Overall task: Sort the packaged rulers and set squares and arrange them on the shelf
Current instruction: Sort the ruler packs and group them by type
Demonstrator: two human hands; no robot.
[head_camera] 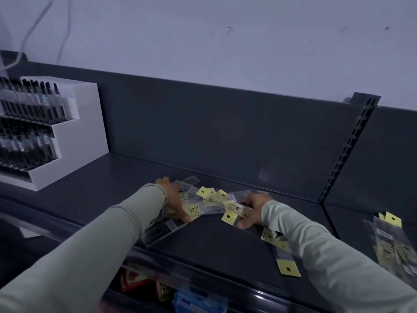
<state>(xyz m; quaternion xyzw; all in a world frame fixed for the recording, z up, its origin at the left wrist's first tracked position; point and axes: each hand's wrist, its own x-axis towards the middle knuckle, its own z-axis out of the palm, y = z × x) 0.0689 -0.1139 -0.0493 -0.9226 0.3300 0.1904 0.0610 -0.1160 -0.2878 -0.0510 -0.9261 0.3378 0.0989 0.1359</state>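
On the shelf (214,242), packaged rulers (233,207) lie between left hand (174,197) and right hand (252,211).

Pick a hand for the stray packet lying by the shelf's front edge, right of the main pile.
Right, likely. The stray packet lies beside the right forearm, on the same side of the pile as the right hand. The left hand rests on the pile's left and would have to cross over.

Shelf (225,236): plain dark grey, upright (348,152) with a column of slots
Packs (229,216): clear film, yellow cards with one black dot, black print
Sleeves (108,240): pale grey-green
Stand (79,132): white
Pens (33,102): black, pale labels
Wall (225,46): pale blue-grey, few dark specks
Box (198,300): blue
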